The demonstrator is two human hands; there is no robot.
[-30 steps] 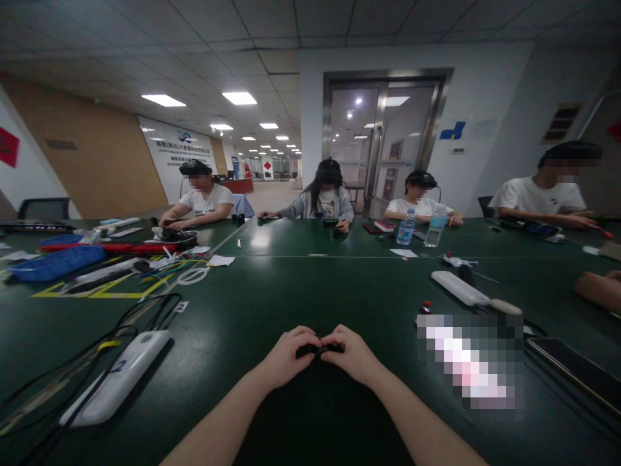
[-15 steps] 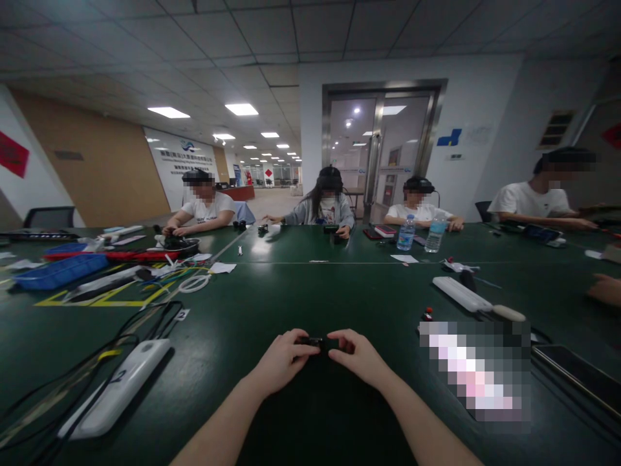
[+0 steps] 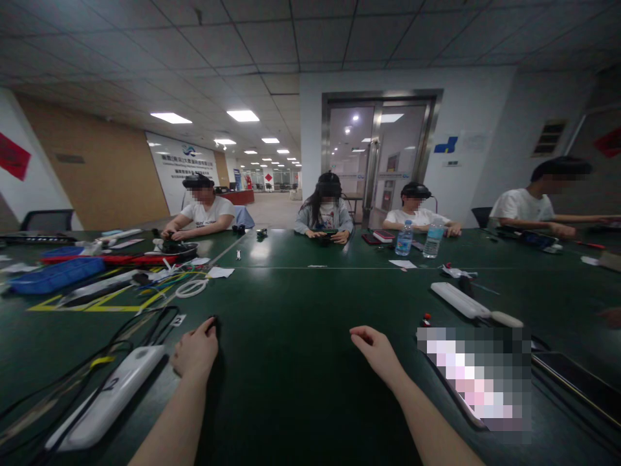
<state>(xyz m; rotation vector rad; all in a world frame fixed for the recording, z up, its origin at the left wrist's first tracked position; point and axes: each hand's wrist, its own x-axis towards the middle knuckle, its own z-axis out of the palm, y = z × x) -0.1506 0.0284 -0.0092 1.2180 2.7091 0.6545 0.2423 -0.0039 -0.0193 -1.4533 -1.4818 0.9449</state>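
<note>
My left hand is over the left part of the dark green table, beside the black cables. Its thumb and fingers are closed on a small black object, of which only a dark tip shows at the fingertips. Well apart from it, on the other side, my right hand hovers low over the tabletop. Its fingers are drawn together in a loose pinch; what they hold, if anything, cannot be made out. Close to the right hand lies a phone with a blurred-out screen.
A white power bank marked 2 and black cables lie left. At right are another white device and a dark phone. Farther off stand a blue tray and two water bottles. Several people sit around the table.
My hands, close together at the middle before, are now apart. The left went left with the small black object; the right shifted slightly right and its fingers drew together.
</note>
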